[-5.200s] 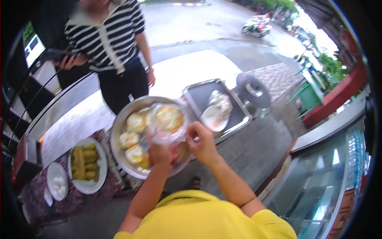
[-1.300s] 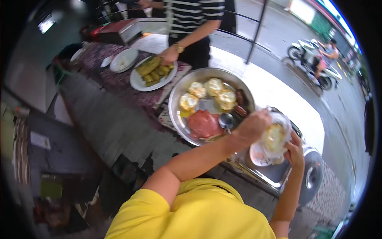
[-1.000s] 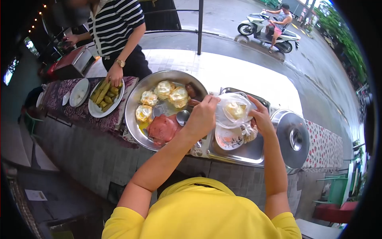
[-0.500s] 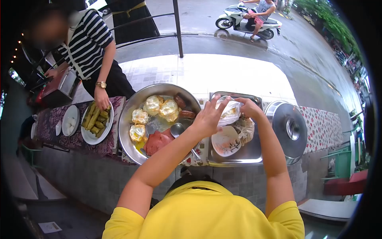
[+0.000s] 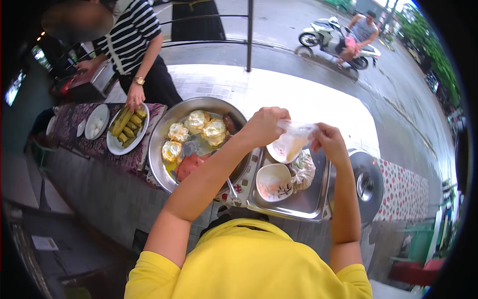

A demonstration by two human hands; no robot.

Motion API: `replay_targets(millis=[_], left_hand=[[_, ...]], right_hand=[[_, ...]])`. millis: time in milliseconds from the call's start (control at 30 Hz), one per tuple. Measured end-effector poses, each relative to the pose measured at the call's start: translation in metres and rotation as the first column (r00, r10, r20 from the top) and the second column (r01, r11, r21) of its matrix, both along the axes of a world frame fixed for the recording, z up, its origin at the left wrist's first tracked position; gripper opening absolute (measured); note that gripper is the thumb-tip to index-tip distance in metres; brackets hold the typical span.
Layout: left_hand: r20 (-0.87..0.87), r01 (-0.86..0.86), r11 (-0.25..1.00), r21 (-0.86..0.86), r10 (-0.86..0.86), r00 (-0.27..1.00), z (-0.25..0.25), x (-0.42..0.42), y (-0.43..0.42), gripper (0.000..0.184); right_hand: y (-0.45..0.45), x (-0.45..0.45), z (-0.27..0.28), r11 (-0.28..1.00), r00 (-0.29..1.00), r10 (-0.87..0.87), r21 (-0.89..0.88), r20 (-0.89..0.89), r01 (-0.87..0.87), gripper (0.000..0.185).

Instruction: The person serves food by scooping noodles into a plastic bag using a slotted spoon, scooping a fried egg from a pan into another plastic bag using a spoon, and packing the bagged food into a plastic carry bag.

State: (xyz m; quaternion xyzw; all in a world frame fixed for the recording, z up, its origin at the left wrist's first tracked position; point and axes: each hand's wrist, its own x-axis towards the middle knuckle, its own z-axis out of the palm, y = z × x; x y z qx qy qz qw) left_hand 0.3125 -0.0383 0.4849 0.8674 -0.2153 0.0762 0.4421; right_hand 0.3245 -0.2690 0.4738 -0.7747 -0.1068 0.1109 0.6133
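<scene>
My left hand (image 5: 269,123) and my right hand (image 5: 330,143) are raised over the metal tray (image 5: 311,205). Between them they pinch the edge of a thin clear plastic bag (image 5: 298,133), one hand on each side. A white bowl (image 5: 277,155) is partly hidden behind the bag. Below it on the tray sits another white bowl (image 5: 271,185) with orange-red smears and a dark leaf pattern. Beside that bowl lies a filled clear plastic bag (image 5: 302,172); its contents are hard to make out.
A large metal basin (image 5: 154,149) holds fried eggs (image 5: 215,128), red meat (image 5: 188,165) and a spoon (image 5: 232,188). At right is a round metal lid (image 5: 366,187). Another person's hand (image 5: 135,95) touches leaf-wrapped food (image 5: 130,124) on a plate. A scooter (image 5: 338,46) carries a rider.
My hands have spread apart, and the plastic bag is now stretched upright between them. A white bowl shows behind it. The camera view has shifted, and the other person's hand stays at the plate.
</scene>
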Motion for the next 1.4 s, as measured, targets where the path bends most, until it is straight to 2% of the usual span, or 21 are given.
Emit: replay_targets(millis=[33, 67, 167, 333, 367, 400, 567, 600, 667, 733, 800, 867, 900, 967, 1067, 1133, 1167, 1233, 1300, 1367, 1400], left_hand=[[0.040, -0.029, 0.999, 0.035, 0.027, 0.999, -0.002, -0.003, 0.003, 0.019], [0.032, -0.058, 0.996, 0.067, 0.056, 0.998, 0.000, -0.006, 0.004, 0.017], [0.086, -0.155, 0.988, -0.005, 0.155, 0.984, 0.006, -0.015, 0.003, 0.016], [0.142, -0.186, 0.948, -0.258, 0.228, 0.963, 0.019, -0.025, -0.054, 0.011], [0.189, -0.148, 0.968, -0.204, 0.188, 0.964, 0.027, -0.032, -0.063, 0.017], [0.232, -0.110, 0.983, -0.144, 0.141, 0.962, 0.035, -0.037, -0.069, 0.023], [0.246, -0.306, 0.873, -0.380, 0.414, 0.876, 0.028, -0.057, -0.040, 0.075], [0.244, -0.281, 0.856, -0.434, 0.411, 0.878, 0.008, -0.059, -0.037, 0.081], [0.082, -0.134, 0.975, -0.176, 0.150, 0.985, -0.001, -0.073, -0.038, 0.098], [-0.194, -0.111, 0.975, -0.191, 0.073, 0.978, -0.028, -0.073, -0.045, 0.080], [-0.111, -0.239, 0.946, -0.220, 0.219, 0.969, -0.050, -0.065, -0.047, 0.060], [-0.204, -0.203, 0.897, -0.392, 0.130, 0.970, -0.067, -0.068, -0.047, 0.041], [-0.296, -0.127, 0.832, -0.540, -0.047, 0.954, -0.045, -0.080, -0.038, 0.034], [-0.294, -0.076, 0.717, -0.693, -0.185, 0.938, -0.041, -0.091, -0.025, 0.030], [-0.457, -0.110, 0.895, -0.432, -0.112, 0.882, -0.016, -0.112, 0.005, 0.033], [-0.387, -0.030, 0.917, -0.397, -0.138, 0.912, -0.031, -0.112, 0.008, 0.030], [-0.307, 0.017, 0.939, -0.345, -0.130, 0.943, -0.034, -0.114, 0.011, 0.029], [-0.242, 0.052, 0.961, -0.273, -0.121, 0.963, -0.021, -0.120, 0.023, 0.025], [-0.280, 0.111, 0.985, -0.135, -0.146, 0.949, 0.016, -0.129, 0.046, 0.026], [-0.298, 0.146, 0.988, 0.040, -0.128, 0.946, 0.016, -0.120, 0.064, 0.029], [-0.127, 0.144, 0.982, 0.124, -0.128, 0.984, 0.011, -0.113, 0.069, 0.028]], right_hand=[[0.000, -0.007, 0.016, 0.950, 0.998, 0.064, -0.308, 0.023, -0.053, 0.018], [-0.005, -0.009, 0.020, 0.928, 0.997, 0.054, -0.371, 0.062, -0.027, 0.018], [-0.011, 0.002, 0.019, 1.000, 0.993, -0.005, -0.009, 0.115, 0.006, 0.020], [0.017, -0.018, 0.037, 0.889, 0.928, 0.353, 0.265, 0.120, -0.373, 0.051], [0.011, 0.002, 0.003, 0.834, 0.847, 0.471, 0.189, 0.245, -0.518, 0.058], [0.013, 0.005, -0.006, 0.915, 0.778, 0.374, -0.064, 0.505, -0.398, 0.039], [0.037, -0.001, 0.024, 0.938, 0.920, 0.249, 0.160, 0.301, -0.306, 0.014], [0.045, -0.010, 0.036, 0.948, 0.917, 0.274, 0.081, 0.291, -0.309, 0.012], [0.060, -0.027, 0.054, 0.947, 0.910, 0.320, -0.089, 0.263, -0.308, 0.010], [0.077, -0.039, 0.060, 0.885, 0.754, 0.450, -0.351, 0.479, -0.306, 0.013], [0.089, -0.044, 0.059, 0.898, 0.669, 0.439, -0.327, 0.600, -0.295, 0.009], [0.086, -0.050, 0.075, 0.894, 0.914, 0.403, -0.228, 0.036, -0.385, 0.009], [0.076, -0.031, 0.065, 0.897, 0.800, 0.427, -0.311, 0.421, -0.315, 0.014], [0.050, -0.031, 0.100, 0.995, 0.954, 0.073, -0.092, 0.290, -0.049, 0.021], [-0.019, 0.005, 0.082, 0.761, 0.702, -0.617, 0.497, 0.356, 0.417, 0.031], [0.020, -0.041, 0.094, 0.973, 0.625, -0.188, 0.056, 0.757, 0.224, 0.050], [0.049, -0.081, 0.100, 0.953, 0.642, 0.085, -0.251, 0.762, 0.172, 0.063], [0.101, -0.134, 0.114, 0.581, 0.583, 0.648, -0.813, 0.491, 0.040, 0.074], [0.073, -0.093, 0.044, 0.476, 0.661, 0.684, -0.875, 0.308, -0.085, 0.059], [0.062, -0.084, 0.038, 0.580, 0.782, 0.601, -0.763, 0.165, -0.285, 0.050], [0.058, -0.085, 0.033, 0.626, 0.822, 0.566, -0.683, 0.065, -0.377, 0.046]])
